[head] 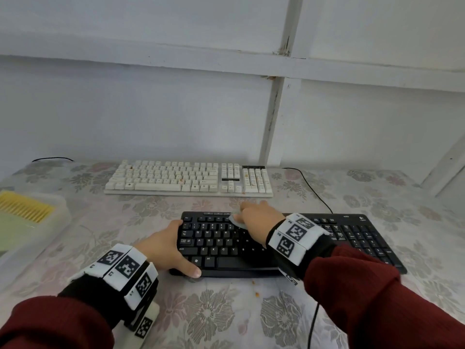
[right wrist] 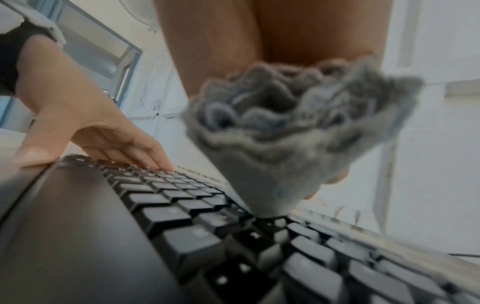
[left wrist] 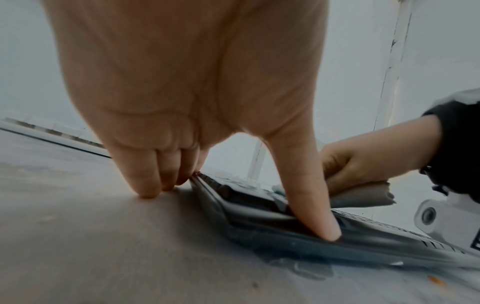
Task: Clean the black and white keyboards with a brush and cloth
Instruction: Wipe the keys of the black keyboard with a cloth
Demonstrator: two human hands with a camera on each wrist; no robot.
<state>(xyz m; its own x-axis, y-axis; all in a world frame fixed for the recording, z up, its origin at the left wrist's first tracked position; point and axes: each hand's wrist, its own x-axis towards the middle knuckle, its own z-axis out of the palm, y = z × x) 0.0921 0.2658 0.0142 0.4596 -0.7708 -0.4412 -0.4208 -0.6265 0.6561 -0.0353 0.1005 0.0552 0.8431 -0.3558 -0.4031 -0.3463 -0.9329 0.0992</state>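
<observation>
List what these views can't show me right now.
- Head view: right hand hides most of the cloth and the black keyboard keys beneath.
- Right wrist view: cloth blurred, key legends unreadable.
- Left wrist view: left hand blocks most of the black keyboard.
- Head view: yellow-bristled item cut off at the left edge; brush unconfirmed.

Letters, Shift, Alt, Caps Lock on black keyboard [head: 219, 248]

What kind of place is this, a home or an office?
Probably a room in a home, though I cannot be sure: a floral tablecloth covers the table, the wall behind is plain white panels, and the black keyboard and white keyboard lie there with no computer in view.
</observation>
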